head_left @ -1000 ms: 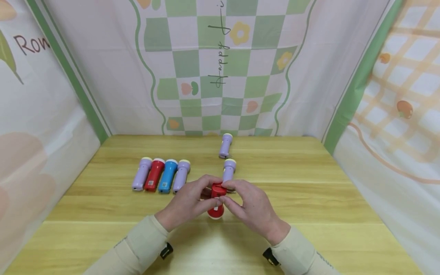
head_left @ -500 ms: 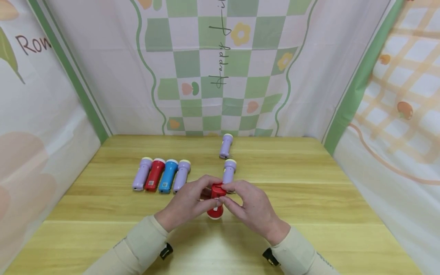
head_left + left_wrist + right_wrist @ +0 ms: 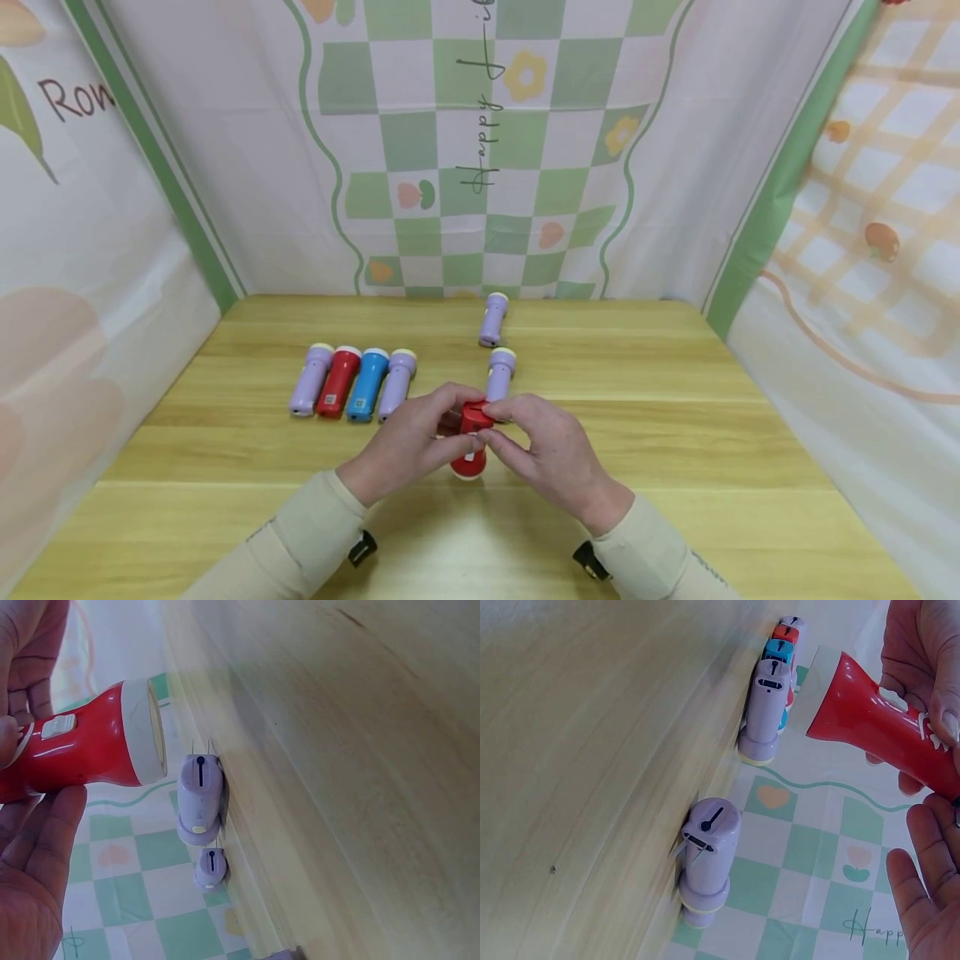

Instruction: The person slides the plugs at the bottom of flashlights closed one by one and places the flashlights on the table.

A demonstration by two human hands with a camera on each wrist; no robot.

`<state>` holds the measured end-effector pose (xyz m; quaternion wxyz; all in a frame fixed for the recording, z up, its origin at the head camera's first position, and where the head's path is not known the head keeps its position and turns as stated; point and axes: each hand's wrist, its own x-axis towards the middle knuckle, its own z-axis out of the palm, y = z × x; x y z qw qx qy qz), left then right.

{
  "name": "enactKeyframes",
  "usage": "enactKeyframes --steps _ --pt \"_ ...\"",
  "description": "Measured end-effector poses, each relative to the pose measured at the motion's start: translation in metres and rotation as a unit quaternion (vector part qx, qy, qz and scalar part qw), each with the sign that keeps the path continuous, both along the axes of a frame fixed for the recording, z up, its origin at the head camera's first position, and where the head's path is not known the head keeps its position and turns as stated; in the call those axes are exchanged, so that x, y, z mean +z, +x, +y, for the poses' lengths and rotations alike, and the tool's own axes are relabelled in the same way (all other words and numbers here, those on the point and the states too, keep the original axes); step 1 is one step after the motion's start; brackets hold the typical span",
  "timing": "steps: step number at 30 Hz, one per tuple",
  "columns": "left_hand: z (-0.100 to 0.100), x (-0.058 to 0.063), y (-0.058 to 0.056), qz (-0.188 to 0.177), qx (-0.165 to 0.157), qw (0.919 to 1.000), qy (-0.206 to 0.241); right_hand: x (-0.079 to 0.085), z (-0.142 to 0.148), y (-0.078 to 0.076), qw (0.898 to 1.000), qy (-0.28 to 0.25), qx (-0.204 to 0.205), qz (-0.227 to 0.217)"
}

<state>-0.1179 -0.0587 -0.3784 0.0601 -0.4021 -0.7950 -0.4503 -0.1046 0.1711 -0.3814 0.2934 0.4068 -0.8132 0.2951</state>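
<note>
Both hands hold a red flashlight (image 3: pixel 468 463) above the table, its white-rimmed lens end down and its tail end up. My left hand (image 3: pixel 420 435) grips the body between thumb and fingers. The thumb and index finger of my right hand (image 3: pixel 558 454) pinch at the tail end, opposite the left. A white switch (image 3: pixel 58 726) shows on the flashlight's side in the left wrist view. Just beyond the hands lies a purple flashlight (image 3: pixel 499 375); two thin metal prongs (image 3: pixel 200 746) stick out of its tail. The red flashlight's tail is partly hidden by fingers.
Another purple flashlight (image 3: pixel 493 320) lies farther back on the wooden table (image 3: pixel 675 433). To the left, a purple (image 3: pixel 311 379), a red (image 3: pixel 339 382), a blue (image 3: pixel 367 385) and a purple flashlight (image 3: pixel 397 383) form a row. A patterned curtain (image 3: pixel 510 167) stands behind the table.
</note>
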Motion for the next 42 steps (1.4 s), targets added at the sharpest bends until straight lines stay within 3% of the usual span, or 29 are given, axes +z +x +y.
enactKeyframes --steps 26,42 --pt "0.0019 0.0015 0.0014 0.022 -0.009 0.9997 0.009 0.0023 0.0034 0.0 0.999 -0.018 0.023 -0.014" --pt "0.002 0.0033 0.0021 0.016 -0.005 0.9999 0.003 0.005 0.0032 0.0003 0.999 -0.022 0.034 -0.035"
